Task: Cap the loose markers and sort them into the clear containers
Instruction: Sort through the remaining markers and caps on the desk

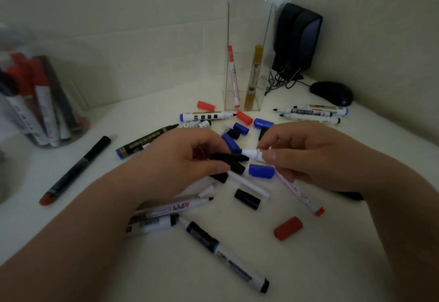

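Nearest on the white table (pixel 320 266), a capped marker (pixel 225 254) lies slantwise, its black cap toward the lower right. Just beyond it a red cap (pixel 288 228) lies alone on the right. On the left a bundle of markers (pixel 166 209) pokes out from under the left forearm, tips to the right. A spare black cap (pixel 247 199) lies between these and the hands.

Over the middle of the clutter the left hand (pixel 180 159) pinches a black cap (pixel 229 158) between thumb and curled fingers, pointing it right. The right hand (pixel 308 154) pinches a white marker (pixel 255 154) near its tip between thumb and forefinger, tip to the left. Cap and tip meet; whether the cap is seated I cannot tell. A blue cap (pixel 261 171) lies just below them. A thin pen (pixel 299 193) with a red end slants out from under the right hand.

At the left a long black pen (pixel 76 171) lies near a round clear jar (pixel 80 121) of red and black markers. Past the hands lie scattered caps (pixel 244 118), blue, red and black, and an uncapped marker (pixel 204 116). Three markers (pixel 313 112) lie together at the right.

Behind these stands a tall clear container (pixel 249 28) holding a red pen (pixel 232 76) and a yellow marker (pixel 253 76). A black speaker (pixel 297 37) and a mouse (pixel 331 92) sit in the corner.
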The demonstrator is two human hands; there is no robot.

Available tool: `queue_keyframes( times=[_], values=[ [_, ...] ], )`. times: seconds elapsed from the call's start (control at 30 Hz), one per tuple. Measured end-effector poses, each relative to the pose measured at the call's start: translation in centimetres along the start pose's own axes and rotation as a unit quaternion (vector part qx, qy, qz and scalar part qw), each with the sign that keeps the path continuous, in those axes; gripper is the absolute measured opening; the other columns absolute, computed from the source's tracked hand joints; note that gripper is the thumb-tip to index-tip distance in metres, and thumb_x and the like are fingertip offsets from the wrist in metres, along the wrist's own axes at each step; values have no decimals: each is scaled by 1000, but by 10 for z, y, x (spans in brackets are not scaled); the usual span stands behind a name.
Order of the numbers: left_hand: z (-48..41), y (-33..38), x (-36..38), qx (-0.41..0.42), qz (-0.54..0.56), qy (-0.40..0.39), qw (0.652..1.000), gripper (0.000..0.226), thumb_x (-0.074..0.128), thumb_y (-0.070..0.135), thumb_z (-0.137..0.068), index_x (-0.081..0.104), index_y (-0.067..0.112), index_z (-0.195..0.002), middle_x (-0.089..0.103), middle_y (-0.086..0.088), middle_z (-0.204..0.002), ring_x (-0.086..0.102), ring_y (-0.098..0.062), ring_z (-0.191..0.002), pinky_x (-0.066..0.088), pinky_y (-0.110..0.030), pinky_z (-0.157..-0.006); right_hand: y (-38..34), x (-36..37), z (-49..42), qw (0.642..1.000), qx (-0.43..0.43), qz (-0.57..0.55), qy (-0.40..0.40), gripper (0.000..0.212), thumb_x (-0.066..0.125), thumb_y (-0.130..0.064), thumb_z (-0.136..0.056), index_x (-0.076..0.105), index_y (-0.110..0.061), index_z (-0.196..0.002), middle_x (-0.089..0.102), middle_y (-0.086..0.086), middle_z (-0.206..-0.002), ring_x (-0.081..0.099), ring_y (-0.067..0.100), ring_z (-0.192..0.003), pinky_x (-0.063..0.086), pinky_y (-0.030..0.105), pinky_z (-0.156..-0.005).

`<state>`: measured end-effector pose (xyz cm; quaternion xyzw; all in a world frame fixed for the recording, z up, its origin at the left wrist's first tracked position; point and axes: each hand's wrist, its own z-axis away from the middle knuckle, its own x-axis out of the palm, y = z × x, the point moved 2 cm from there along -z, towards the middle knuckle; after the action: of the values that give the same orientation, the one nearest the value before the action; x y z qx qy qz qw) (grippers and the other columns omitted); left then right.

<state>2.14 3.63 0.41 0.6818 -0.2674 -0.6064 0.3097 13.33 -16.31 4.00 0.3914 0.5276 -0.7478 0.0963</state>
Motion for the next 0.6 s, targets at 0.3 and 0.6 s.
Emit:
queue_keyframes(
  times=[0.3, 0.6],
  values=[
    [2, 6, -1, -4, 153, 44, 987, 19, 80, 27, -70, 74, 33, -87, 76, 5, -88, 74, -16, -86, 59, -40, -89, -9, 4, 0, 998, -28, 46, 12, 24, 51, -49, -81, 67, -39, -96, 65, 4, -75, 58, 20, -66, 55, 39, -65],
    [2, 6, 0, 17, 140, 36, 989, 23, 78, 37, -70, 74, 36, -93, 76, 3, -92, 74, -21, -88, 58, -46, -89, -6, 1, 2, 997, -46, 51, 29, 22, 54, -51, -81, 68, -41, -94, 65, 5, -72, 58, 22, -65, 54, 33, -61]
  ],
)
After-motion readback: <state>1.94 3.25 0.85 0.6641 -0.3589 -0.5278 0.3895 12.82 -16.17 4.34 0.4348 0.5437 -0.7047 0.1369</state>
